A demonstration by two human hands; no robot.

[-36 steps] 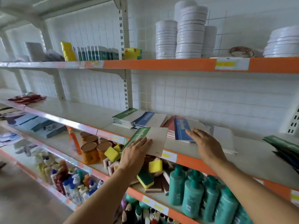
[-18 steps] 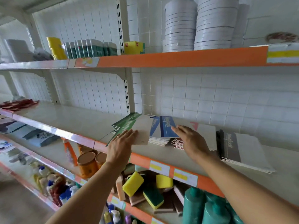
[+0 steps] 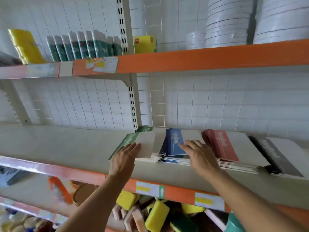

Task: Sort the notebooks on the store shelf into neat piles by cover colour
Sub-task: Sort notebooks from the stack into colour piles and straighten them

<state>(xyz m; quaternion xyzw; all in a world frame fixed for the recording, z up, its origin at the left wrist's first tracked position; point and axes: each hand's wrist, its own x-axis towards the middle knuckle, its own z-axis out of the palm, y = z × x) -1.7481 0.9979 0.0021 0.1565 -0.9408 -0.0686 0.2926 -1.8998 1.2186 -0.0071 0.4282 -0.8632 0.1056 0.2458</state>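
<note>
Sorting nearly done: green, blue, red and black notebook piles sit side by side along the shelf point(image 3: 70, 148).
Head view: the left hand point(image 3: 124, 158), fingers straight, presses the top green notebook point(image 3: 133, 143), askew on its pile; the right hand point(image 3: 200, 154), flat, rests on the blue pile point(image 3: 175, 142). The red pile point(image 3: 222, 144) and black pile point(image 3: 277, 156) are fanned; sponges point(image 3: 157, 215) lie below.

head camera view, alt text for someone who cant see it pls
A person's left hand rests flat on a green-spined notebook and the right hand on a blue-spined notebook pile, beside red and black piles on a cream store shelf.
</note>
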